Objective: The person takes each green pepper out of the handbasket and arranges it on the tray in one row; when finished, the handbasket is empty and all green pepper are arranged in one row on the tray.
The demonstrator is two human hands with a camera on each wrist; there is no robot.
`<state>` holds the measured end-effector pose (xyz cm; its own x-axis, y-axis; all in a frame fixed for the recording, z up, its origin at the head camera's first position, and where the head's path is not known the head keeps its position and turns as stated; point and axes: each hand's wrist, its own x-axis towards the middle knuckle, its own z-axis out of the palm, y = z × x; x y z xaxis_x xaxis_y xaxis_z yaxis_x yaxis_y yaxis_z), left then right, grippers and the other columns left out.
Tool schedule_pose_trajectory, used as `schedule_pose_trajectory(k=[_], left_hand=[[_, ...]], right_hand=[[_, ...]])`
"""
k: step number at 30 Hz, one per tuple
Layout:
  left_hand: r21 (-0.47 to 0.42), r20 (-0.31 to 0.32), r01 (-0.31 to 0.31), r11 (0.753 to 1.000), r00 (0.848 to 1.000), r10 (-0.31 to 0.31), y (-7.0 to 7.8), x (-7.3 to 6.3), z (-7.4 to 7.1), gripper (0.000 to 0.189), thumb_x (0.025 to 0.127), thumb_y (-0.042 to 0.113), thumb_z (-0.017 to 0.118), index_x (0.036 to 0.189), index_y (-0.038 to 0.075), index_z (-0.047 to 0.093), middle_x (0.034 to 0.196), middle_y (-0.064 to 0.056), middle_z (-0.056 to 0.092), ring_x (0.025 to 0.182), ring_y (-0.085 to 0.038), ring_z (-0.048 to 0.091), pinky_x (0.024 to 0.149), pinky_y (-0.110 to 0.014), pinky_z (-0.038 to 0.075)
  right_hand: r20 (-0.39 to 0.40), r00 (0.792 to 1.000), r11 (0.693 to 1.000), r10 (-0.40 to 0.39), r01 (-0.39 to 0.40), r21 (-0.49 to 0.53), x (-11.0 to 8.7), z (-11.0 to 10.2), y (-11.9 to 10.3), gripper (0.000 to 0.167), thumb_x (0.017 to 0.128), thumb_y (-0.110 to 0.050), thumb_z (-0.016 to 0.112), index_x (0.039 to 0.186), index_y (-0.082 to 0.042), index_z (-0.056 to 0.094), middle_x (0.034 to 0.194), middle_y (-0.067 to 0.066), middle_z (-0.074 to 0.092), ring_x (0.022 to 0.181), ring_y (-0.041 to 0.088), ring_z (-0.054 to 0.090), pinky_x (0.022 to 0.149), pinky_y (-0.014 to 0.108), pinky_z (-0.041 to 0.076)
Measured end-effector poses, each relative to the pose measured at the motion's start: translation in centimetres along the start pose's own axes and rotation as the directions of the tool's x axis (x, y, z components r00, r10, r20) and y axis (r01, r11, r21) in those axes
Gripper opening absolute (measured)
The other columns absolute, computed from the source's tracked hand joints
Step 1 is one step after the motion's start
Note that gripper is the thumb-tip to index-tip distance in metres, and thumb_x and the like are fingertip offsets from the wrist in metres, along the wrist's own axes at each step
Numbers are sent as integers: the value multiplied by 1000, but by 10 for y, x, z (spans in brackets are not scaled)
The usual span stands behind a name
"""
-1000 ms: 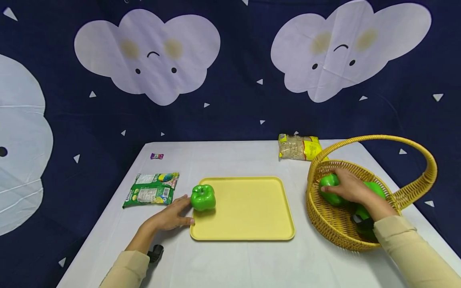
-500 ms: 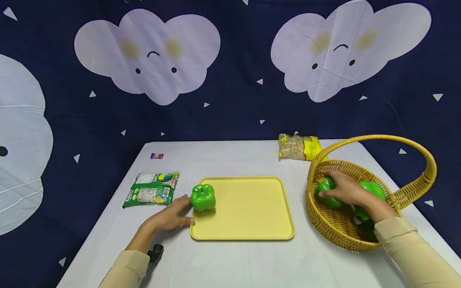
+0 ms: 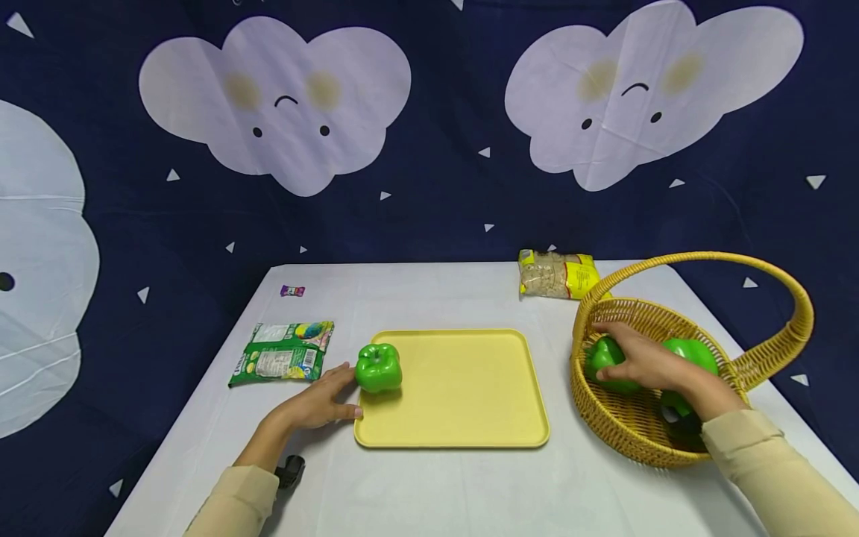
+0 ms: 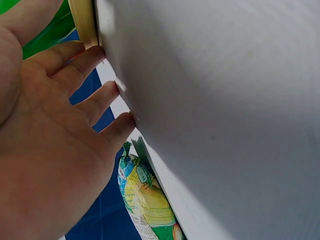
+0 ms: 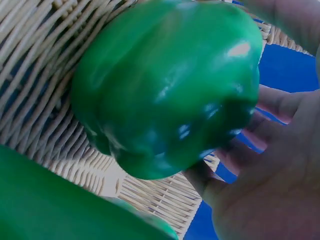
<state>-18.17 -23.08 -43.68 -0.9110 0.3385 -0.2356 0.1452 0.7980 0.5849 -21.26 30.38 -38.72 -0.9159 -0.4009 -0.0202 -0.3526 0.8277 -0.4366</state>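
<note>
My left hand (image 3: 321,399) rests at the left edge of a yellow tray (image 3: 470,395), its fingers extended. Beside its fingertips, a green bell pepper (image 3: 379,368) stands on the tray's left side. Inside the wicker basket (image 3: 617,436), my right hand (image 3: 647,359) has its fingers and thumb around another green bell pepper (image 3: 609,364). The right wrist view shows several fingers against the far side of this bell pepper (image 5: 170,90), with the palm apart from it. More green items (image 3: 691,354) lie in the basket under the wrist, partly hidden.
A green snack bag (image 3: 285,353) lies left of the tray, with a small purple packet (image 3: 292,291) farther back. Behind the basket is a yellow clear-fronted bag (image 3: 558,274). The basket's tall handle (image 3: 698,257) arches over the right hand's area.
My right hand and the bell pepper in it have shifted slightly left and toward me inside the basket. The left hand and the bell pepper on the tray have stayed put.
</note>
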Motion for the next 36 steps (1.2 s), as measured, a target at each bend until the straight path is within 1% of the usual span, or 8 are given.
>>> schedule_pose_trajectory(k=[4,7,12,18,25,31,33,36], left_hand=[[1,1,2,1000,1000,-2,0,0,0,85,79,38,73,146,4,33,154,-21,27,145,-41,13,117,-60,13],[-3,1,2,1000,1000,-2,1,0,0,85,79,38,73,146,3,33,154,-21,27,145,-42,13,117,-60,13],[-9,0,0,1000,1000,0,1,-1,0,84,79,38,73,145,3,33,153,-21,27,145,-42,13,117,-60,12],[-11,-2,-8,1000,1000,8,1,-1,0,84,79,37,73,146,4,33,153,-21,27,145,-42,13,117,-60,12],[-10,-5,-13,1000,1000,13,1,-1,0,84,80,37,73,146,4,34,153,-21,28,145,-41,13,117,-60,12],[-8,-6,-15,1000,1000,15,1,0,0,84,79,38,73,145,3,34,153,-20,28,145,-42,13,117,-60,12],[-4,-6,-19,1000,1000,19,0,0,0,84,79,38,73,145,3,33,153,-21,29,145,-42,14,117,-59,12],[-3,-7,-23,1000,1000,23,0,-1,0,84,80,38,72,145,2,33,153,-21,29,145,-42,14,117,-59,12]], right_hand=[[-6,1000,1000,21,-21,-17,-1,-1,-3,89,76,-37,77,140,6,33,137,34,37,122,49,40,97,63,38],[-17,998,997,52,-53,-54,-1,-2,-6,89,76,-40,76,139,6,34,136,35,39,122,52,39,98,65,36],[-24,995,989,96,-98,-109,1,-1,-8,89,77,-46,73,136,9,37,134,38,41,120,55,40,98,66,36],[-22,992,984,123,-125,-125,1,1,-10,87,78,-44,73,136,10,38,134,38,42,120,55,42,97,65,38],[-18,992,983,122,-124,-135,1,1,-11,86,76,-43,75,134,10,40,132,37,44,118,53,46,95,63,40],[-27,994,984,110,-113,-138,-2,0,-12,84,76,-44,75,134,7,42,131,35,46,115,50,49,90,61,43],[-44,994,985,100,-105,-134,-4,-2,-12,83,75,-44,75,133,6,43,129,33,48,112,47,51,87,58,46],[-82,994,988,76,-86,-127,-9,-5,-14,80,75,-44,76,131,5,46,122,28,55,105,40,56,81,50,48]])
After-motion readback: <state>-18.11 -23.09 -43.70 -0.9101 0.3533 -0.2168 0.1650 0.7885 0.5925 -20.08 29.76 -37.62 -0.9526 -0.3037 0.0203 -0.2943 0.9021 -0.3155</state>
